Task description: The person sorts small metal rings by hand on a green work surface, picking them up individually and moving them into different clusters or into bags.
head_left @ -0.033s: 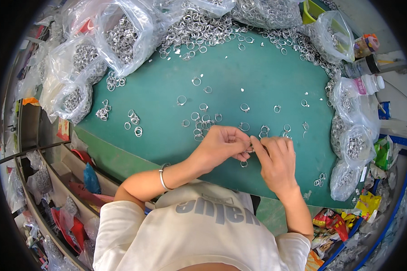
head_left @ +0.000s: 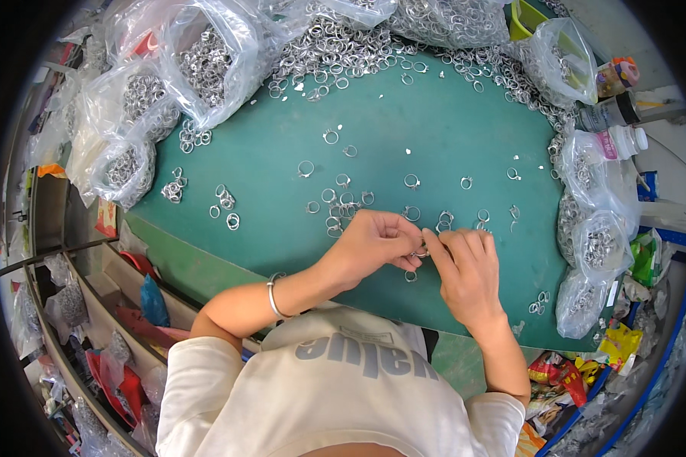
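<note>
Over the near part of the green tabletop my two hands meet at their fingertips. The thumb and fingers of my left hand (head_left: pixel 368 247) close on a small silver ring (head_left: pixel 420 253). From the other side, my right hand (head_left: pixel 466 273) pinches at the same spot; its fingertips partly cover the ring. Just below the fingers another ring (head_left: pixel 410 276) shows, and I cannot tell whether it is held or lies on the table. A loose cluster of silver rings (head_left: pixel 346 204) lies beyond my left hand, and several single rings (head_left: pixel 411 181) are spread farther out.
A heap of silver rings (head_left: pixel 335 49) lines the far edge of the green table (head_left: pixel 434 114). Clear plastic bags of rings (head_left: pixel 206 68) stand at the left, more bags (head_left: pixel 598 247) at the right. Bottles (head_left: pixel 625 142) sit at the right edge. Divided shelving (head_left: pixel 91 297) is at lower left.
</note>
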`<act>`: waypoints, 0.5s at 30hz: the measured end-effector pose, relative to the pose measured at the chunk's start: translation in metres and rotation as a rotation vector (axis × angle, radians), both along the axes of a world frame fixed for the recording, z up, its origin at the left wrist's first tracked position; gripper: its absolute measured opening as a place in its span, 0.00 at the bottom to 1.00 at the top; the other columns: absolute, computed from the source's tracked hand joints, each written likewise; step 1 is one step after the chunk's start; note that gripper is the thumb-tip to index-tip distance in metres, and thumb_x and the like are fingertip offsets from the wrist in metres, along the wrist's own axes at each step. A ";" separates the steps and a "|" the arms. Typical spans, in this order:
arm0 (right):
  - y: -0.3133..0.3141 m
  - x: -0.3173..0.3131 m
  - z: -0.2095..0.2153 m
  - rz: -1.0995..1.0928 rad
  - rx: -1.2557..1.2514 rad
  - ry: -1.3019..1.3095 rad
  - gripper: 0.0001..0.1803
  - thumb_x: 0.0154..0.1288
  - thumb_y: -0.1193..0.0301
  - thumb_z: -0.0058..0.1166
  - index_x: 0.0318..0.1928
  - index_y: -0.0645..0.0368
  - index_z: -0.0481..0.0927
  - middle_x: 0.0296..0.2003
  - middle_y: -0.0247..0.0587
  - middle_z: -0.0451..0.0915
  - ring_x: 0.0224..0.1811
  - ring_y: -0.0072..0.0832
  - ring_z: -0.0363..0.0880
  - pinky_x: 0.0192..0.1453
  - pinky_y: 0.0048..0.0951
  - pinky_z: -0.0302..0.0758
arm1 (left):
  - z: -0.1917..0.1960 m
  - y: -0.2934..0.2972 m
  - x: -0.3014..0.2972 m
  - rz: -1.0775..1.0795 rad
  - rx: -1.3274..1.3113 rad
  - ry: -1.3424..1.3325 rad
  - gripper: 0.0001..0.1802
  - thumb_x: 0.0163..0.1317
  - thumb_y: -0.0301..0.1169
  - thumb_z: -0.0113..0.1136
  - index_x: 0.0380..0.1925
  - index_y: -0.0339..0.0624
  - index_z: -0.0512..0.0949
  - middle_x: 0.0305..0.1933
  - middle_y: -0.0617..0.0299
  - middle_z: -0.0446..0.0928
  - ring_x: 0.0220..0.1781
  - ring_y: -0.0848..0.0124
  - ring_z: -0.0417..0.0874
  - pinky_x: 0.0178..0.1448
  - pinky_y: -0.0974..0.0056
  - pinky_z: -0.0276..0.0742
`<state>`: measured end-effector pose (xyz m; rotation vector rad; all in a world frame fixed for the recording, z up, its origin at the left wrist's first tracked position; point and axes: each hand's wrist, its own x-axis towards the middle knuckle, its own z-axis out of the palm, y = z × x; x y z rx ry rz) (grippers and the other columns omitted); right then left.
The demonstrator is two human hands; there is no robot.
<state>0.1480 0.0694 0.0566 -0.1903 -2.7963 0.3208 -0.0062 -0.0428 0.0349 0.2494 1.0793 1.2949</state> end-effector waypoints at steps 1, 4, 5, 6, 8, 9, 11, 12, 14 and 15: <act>0.002 0.000 0.002 0.017 -0.005 -0.020 0.22 0.48 0.78 0.53 0.48 0.63 0.80 0.38 0.39 0.74 0.40 0.35 0.72 0.44 0.36 0.68 | 0.000 0.002 -0.002 -0.014 -0.018 -0.030 0.08 0.64 0.28 0.59 0.37 0.32 0.80 0.36 0.59 0.81 0.37 0.74 0.82 0.43 0.70 0.82; 0.008 -0.001 0.005 0.027 -0.225 0.053 0.22 0.49 0.84 0.53 0.49 0.65 0.80 0.35 0.41 0.74 0.37 0.35 0.72 0.42 0.34 0.69 | -0.005 0.008 -0.006 -0.007 -0.081 -0.275 0.09 0.62 0.28 0.60 0.38 0.31 0.79 0.37 0.57 0.81 0.38 0.74 0.82 0.43 0.69 0.83; 0.008 -0.001 0.004 -0.018 -0.351 0.088 0.22 0.50 0.85 0.52 0.50 0.66 0.80 0.34 0.42 0.74 0.36 0.35 0.71 0.41 0.33 0.69 | -0.006 0.009 -0.005 0.013 -0.036 -0.336 0.10 0.62 0.28 0.60 0.40 0.31 0.79 0.38 0.58 0.80 0.39 0.74 0.82 0.44 0.69 0.83; 0.008 -0.001 0.000 -0.062 -0.476 0.122 0.22 0.52 0.87 0.51 0.50 0.67 0.79 0.33 0.42 0.74 0.35 0.35 0.71 0.40 0.32 0.69 | -0.007 0.010 -0.005 0.036 0.011 -0.398 0.11 0.62 0.28 0.61 0.42 0.32 0.78 0.38 0.58 0.80 0.40 0.75 0.82 0.46 0.68 0.83; 0.007 -0.001 0.001 -0.127 -0.650 0.150 0.21 0.54 0.89 0.49 0.51 0.68 0.79 0.31 0.43 0.74 0.33 0.34 0.70 0.38 0.30 0.70 | -0.002 0.012 -0.003 0.066 0.066 -0.387 0.13 0.63 0.28 0.61 0.45 0.32 0.77 0.40 0.59 0.80 0.41 0.75 0.82 0.47 0.68 0.82; 0.004 0.001 0.001 -0.154 -0.703 0.143 0.21 0.55 0.89 0.49 0.51 0.68 0.79 0.31 0.43 0.74 0.32 0.34 0.70 0.37 0.29 0.70 | 0.006 0.011 0.000 0.070 0.071 -0.315 0.14 0.63 0.28 0.61 0.47 0.33 0.77 0.40 0.60 0.80 0.42 0.75 0.82 0.48 0.68 0.82; 0.002 0.003 0.003 -0.179 -0.779 0.118 0.20 0.57 0.89 0.48 0.51 0.68 0.78 0.30 0.44 0.74 0.31 0.33 0.70 0.37 0.28 0.70 | 0.009 0.010 0.003 0.075 0.103 -0.183 0.15 0.63 0.27 0.61 0.49 0.34 0.77 0.41 0.60 0.80 0.42 0.75 0.82 0.49 0.69 0.81; 0.001 0.003 0.006 -0.178 -0.804 0.100 0.21 0.57 0.89 0.48 0.52 0.68 0.78 0.31 0.44 0.74 0.31 0.33 0.70 0.37 0.28 0.70 | 0.006 0.007 0.003 0.076 0.129 -0.122 0.15 0.63 0.27 0.61 0.49 0.33 0.77 0.41 0.60 0.80 0.42 0.75 0.82 0.49 0.69 0.81; -0.005 0.003 0.009 -0.220 -0.855 0.118 0.20 0.58 0.88 0.48 0.52 0.68 0.78 0.32 0.44 0.75 0.31 0.34 0.71 0.38 0.29 0.70 | 0.003 0.004 0.005 0.094 0.150 -0.045 0.15 0.63 0.26 0.61 0.49 0.33 0.77 0.40 0.59 0.81 0.41 0.74 0.82 0.49 0.69 0.81; -0.012 0.000 0.010 -0.264 -0.881 0.154 0.20 0.58 0.88 0.48 0.51 0.67 0.78 0.32 0.45 0.76 0.31 0.35 0.71 0.38 0.30 0.71 | 0.003 0.003 0.007 0.111 0.147 -0.030 0.15 0.62 0.26 0.62 0.48 0.32 0.77 0.40 0.59 0.81 0.41 0.74 0.83 0.49 0.69 0.81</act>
